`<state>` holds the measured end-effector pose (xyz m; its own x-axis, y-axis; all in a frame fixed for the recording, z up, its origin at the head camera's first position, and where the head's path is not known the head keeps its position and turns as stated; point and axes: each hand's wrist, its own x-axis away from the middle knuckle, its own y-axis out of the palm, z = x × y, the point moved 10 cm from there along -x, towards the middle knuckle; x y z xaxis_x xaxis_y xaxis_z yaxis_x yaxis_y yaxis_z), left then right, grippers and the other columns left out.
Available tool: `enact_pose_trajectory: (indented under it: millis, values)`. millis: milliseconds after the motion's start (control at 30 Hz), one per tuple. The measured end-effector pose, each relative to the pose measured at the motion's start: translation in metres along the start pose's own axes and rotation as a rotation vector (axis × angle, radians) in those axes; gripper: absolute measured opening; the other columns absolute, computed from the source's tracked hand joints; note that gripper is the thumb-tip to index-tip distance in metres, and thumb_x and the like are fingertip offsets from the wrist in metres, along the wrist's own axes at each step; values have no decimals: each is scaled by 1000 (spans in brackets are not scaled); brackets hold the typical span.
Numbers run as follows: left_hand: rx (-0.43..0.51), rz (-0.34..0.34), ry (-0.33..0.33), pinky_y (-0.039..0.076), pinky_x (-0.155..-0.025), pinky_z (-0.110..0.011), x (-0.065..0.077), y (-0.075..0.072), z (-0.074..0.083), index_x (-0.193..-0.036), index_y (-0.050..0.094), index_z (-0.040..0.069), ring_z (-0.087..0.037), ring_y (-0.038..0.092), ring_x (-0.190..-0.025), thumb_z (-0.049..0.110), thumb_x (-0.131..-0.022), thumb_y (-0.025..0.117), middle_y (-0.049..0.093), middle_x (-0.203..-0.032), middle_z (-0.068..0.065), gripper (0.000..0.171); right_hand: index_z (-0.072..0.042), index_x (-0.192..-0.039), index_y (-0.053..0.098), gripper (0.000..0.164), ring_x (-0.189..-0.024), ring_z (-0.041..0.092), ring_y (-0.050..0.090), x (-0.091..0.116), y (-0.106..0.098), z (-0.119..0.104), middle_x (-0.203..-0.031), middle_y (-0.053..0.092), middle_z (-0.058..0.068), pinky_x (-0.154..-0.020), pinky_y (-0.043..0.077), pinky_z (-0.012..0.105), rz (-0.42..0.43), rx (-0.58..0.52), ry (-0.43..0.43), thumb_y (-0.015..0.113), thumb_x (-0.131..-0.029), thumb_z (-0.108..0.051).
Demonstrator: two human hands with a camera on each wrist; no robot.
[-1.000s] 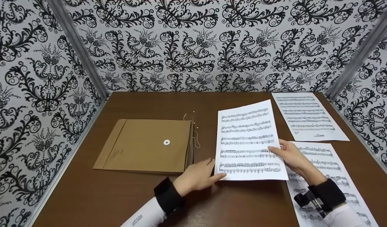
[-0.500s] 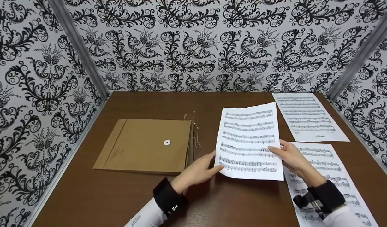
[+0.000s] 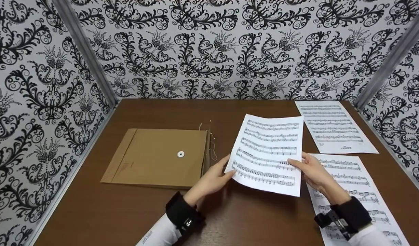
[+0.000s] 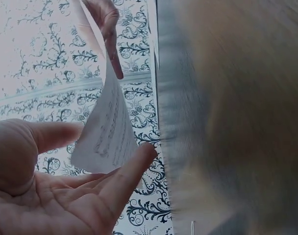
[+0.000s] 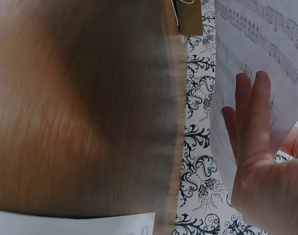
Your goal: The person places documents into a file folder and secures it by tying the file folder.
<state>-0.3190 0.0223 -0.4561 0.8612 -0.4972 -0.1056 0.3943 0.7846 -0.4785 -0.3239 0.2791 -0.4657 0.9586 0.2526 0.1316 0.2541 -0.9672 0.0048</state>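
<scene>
A white sheet of music (image 3: pixel 267 153) is held up above the table between my two hands, bowed slightly and tilted. My right hand (image 3: pixel 315 172) pinches its right edge, thumb on the printed face. In the right wrist view, fingers (image 5: pixel 254 117) of that hand lie straight along the back of the sheet. My left hand (image 3: pixel 211 179) holds the lower left corner, thumb on the front and fingers behind. In the left wrist view, the curved sheet (image 4: pixel 107 132) stands between the left thumb and fingers.
A brown cardboard envelope (image 3: pixel 158 157) with a white button and loose string lies at left on the brown table (image 3: pixel 127 212). At right lie a far music sheet (image 3: pixel 336 126) and a nearer one (image 3: pixel 363 191), partly under my right forearm. Patterned walls (image 3: pixel 209 51) enclose the table.
The held sheet has turned clockwise, its top moving right and its lower left corner rising. My left hand has moved up along with that corner. The right hand has kept its grip.
</scene>
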Motion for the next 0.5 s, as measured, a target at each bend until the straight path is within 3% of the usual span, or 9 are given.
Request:
enact_pose_trajectory:
  millis: [167, 267, 500]
  values:
    - [80, 13, 16, 56, -98, -42, -2, -3, 0, -155, 33, -8, -37, 66, -117, 4, -103, 53, 59, -141, -30, 57, 15, -155, 15, 64, -99, 9, 77, 0, 5, 1, -111, 76, -11, -84, 63, 30, 13, -32, 8, 50, -107, -10]
    - [170, 4, -4, 61, -91, -46, -3, -3, -3, -156, 31, -8, -37, 68, -109, -2, -103, 47, 58, -137, -32, 56, 13, -155, 15, 65, -98, 8, 77, 0, 7, 2, -109, 76, -12, -83, 63, 30, 21, -39, 19, 50, -106, -9]
    - [375, 17, -83, 62, -87, -55, -5, -9, -9, -160, 29, 0, -21, 69, -93, -6, -104, 37, 55, -135, -32, 56, 10, -154, 18, 64, -96, 9, 77, -1, 11, 2, -106, 77, -12, -82, 64, 29, 29, -71, 37, 53, -105, -9]
